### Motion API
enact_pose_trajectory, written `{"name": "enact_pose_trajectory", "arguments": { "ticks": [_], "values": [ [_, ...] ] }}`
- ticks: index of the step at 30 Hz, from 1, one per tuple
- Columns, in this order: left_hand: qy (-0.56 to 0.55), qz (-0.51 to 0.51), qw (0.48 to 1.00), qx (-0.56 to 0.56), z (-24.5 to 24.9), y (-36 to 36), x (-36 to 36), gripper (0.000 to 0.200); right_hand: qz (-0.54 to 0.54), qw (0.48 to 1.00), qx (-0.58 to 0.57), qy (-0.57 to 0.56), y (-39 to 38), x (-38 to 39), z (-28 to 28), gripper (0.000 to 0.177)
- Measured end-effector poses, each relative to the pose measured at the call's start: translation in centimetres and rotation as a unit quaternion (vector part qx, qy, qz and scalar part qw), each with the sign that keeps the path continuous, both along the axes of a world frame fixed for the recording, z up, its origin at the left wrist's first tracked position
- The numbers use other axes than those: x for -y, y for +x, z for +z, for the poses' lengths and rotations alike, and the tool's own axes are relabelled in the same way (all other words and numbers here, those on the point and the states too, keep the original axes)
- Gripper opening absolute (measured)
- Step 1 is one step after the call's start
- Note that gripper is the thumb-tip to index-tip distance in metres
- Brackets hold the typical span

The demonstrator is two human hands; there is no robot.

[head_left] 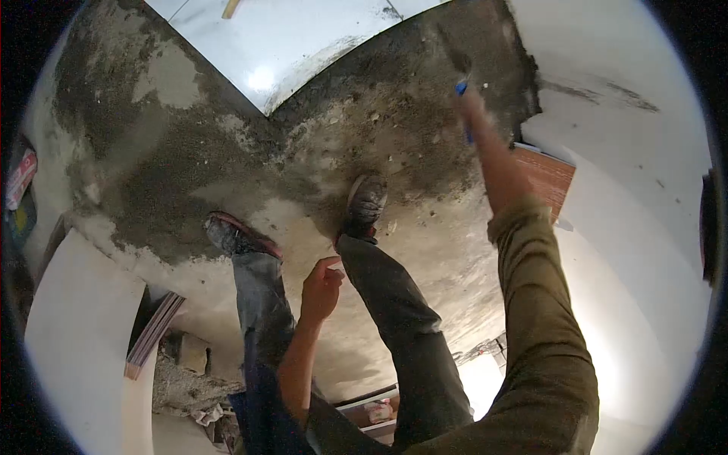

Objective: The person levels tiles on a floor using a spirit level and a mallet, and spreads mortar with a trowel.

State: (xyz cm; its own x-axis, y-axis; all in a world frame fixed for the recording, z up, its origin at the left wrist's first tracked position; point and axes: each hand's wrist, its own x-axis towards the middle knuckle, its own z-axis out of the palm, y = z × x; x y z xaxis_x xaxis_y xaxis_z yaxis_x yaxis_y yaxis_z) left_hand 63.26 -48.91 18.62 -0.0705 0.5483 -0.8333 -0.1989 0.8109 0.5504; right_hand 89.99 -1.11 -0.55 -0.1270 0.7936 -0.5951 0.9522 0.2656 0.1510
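Observation:
My right hand (481, 125) is stretched forward over the dark, damp patch of the rough floor, blurred by motion. It is wrapped round a tool with a blue handle (461, 89); the tool's far end is smeared and cannot be made out. My left hand (321, 290) hangs between my legs, its fingers curled, with a small whitish thing (336, 268) at the fingertips. My two dusty shoes, the left (235, 235) and the right (367, 203), stand on the cement floor (303, 220).
Pale glossy tiles (280, 45) lie ahead, their corner pointing toward me. A reddish-brown wooden piece (544, 180) rests by the white wall (637, 205) at the right. Stacked boards (154, 336) and a block (194, 354) are at the lower left.

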Motion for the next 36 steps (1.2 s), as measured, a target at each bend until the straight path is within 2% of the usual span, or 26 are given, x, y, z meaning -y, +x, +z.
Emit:
{"name": "enact_pose_trajectory", "arguments": {
  "ticks": [2, 4, 5, 6, 8, 10, 11, 12, 13, 14, 15, 18, 20, 22, 24, 25, 26, 27, 28, 29, 30, 31, 32, 34, 35, 36],
  "values": [
    [-0.006, -0.007, 1.000, -0.005, 0.5, -1.2, -0.9, 0.032, -0.097, 0.979, -0.180, 0.025, 1.6, -3.5, -3.2, 0.050],
    [0.031, 0.032, 0.999, 0.002, 0.4, -1.9, -1.0, 0.032, -0.069, 0.972, -0.220, -0.046, 1.6, -5.2, -4.9, 0.045],
    [-0.002, 0.014, 1.000, -0.023, 0.1, -1.9, -1.0, 0.031, -0.033, 0.961, -0.254, -0.106, 3.5, -5.0, -6.2, 0.042],
    [-0.009, 0.004, 1.000, -0.020, 0.0, -1.4, -1.2, 0.031, -0.044, 0.960, -0.252, -0.110, 5.6, -4.1, -7.1, 0.042],
    [-0.006, 0.065, 0.998, 0.009, -0.2, -0.2, -1.9, 0.031, 0.191, 0.976, -0.062, -0.080, 3.3, 4.5, -6.5, 0.049],
    [-0.017, 0.056, 0.998, 0.029, -0.7, 1.4, -1.7, 0.031, 0.416, 0.899, 0.134, -0.036, -0.8, 12.9, -3.7, 0.058],
    [-0.030, 0.047, 0.997, 0.048, -1.0, 2.2, -1.3, 0.030, 0.512, 0.827, 0.230, -0.010, 0.1, 11.8, -4.1, 0.063],
    [-0.022, 0.046, 0.998, 0.045, -1.4, 2.8, -0.8, 0.030, 0.510, 0.828, 0.231, -0.002, -1.2, 13.3, -2.4, 0.063],
    [-0.029, 0.013, 0.999, 0.040, -1.8, 3.0, 0.1, 0.031, 0.338, 0.929, 0.123, -0.090, -2.7, 14.9, -0.5, 0.063],
    [-0.040, -0.022, 0.998, 0.033, -1.7, 3.0, 0.7, 0.031, 0.146, 0.974, 0.003, -0.175, -3.3, 16.1, 1.0, 0.064],
    [-0.075, -0.023, 0.996, 0.035, -1.4, 2.9, 1.0, 0.031, 0.145, 0.975, -0.002, -0.170, -3.4, 16.7, 2.5, 0.064],
    [-0.057, 0.001, 0.998, 0.022, -2.2, 2.4, 3.0, 0.031, 0.097, 0.976, -0.074, -0.182, -3.3, 16.2, 5.8, 0.052],
    [-0.074, 0.013, 0.997, 0.006, -1.9, 2.1, 2.9, 0.032, 0.076, 0.987, -0.090, -0.109, -3.6, 12.9, 7.8, 0.042],
    [-0.019, 0.037, 0.999, 0.022, -2.7, 2.1, 3.0, 0.032, -0.052, 0.986, -0.083, -0.138, -3.8, 7.9, 5.2, 0.032],
    [-0.050, 0.044, 0.997, 0.032, -1.7, 2.6, 1.2, 0.033, 0.053, 0.991, -0.115, 0.039, -3.2, 5.2, 0.8, 0.029],
    [-0.047, 0.063, 0.996, 0.052, -1.3, 3.0, 0.7, 0.032, -0.142, 0.985, -0.058, -0.078, -6.8, 2.7, 3.8, 0.032],
    [-0.043, 0.082, 0.993, 0.070, -0.9, 3.1, 0.9, 0.032, -0.328, 0.926, 0.005, -0.190, -10.9, 0.2, 7.2, 0.034],
    [-0.022, 0.123, 0.986, 0.110, -2.0, 3.5, 2.6, 0.031, -0.324, 0.926, 0.004, -0.195, -10.0, 1.6, 4.5, 0.034],
    [-0.024, 0.128, 0.986, 0.106, -1.8, 3.4, 3.0, 0.031, -0.019, 0.984, 0.100, -0.143, -7.6, 4.0, -0.2, 0.034],
    [-0.027, 0.124, 0.986, 0.108, -1.6, 3.3, 3.0, 0.031, 0.287, 0.937, 0.185, -0.071, -6.4, 6.1, -3.2, 0.034],
    [-0.029, 0.120, 0.986, 0.111, -1.4, 3.3, 3.0, 0.030, -0.003, 0.992, 0.050, -0.120, -7.5, 7.7, -3.6, 0.034],
    [-0.015, 0.134, 0.983, 0.124, -1.4, 3.1, 3.2, 0.029, -0.293, 0.939, -0.092, -0.155, -8.8, 9.6, -3.4, 0.034],
    [-0.010, 0.137, 0.983, 0.125, -1.2, 2.9, 3.3, 0.029, -0.289, 0.941, -0.093, -0.150, -9.6, 11.8, -2.9, 0.034],
    [-0.037, 0.098, 0.991, 0.087, -0.6, 2.4, 3.7, 0.029, -0.071, 0.983, -0.121, -0.120, -10.7, 18.1, -1.0, 0.037],
    [-0.034, 0.099, 0.991, 0.089, -0.3, 2.1, 4.1, 0.029, 0.038, 0.985, -0.131, -0.103, -10.9, 21.6, -0.3, 0.039],
    [-0.015, 0.070, 0.995, 0.072, -0.2, 1.8, 4.5, 0.029, 0.138, 0.984, -0.113, -0.029, -10.4, 25.9, -1.2, 0.037]
  ]
}}
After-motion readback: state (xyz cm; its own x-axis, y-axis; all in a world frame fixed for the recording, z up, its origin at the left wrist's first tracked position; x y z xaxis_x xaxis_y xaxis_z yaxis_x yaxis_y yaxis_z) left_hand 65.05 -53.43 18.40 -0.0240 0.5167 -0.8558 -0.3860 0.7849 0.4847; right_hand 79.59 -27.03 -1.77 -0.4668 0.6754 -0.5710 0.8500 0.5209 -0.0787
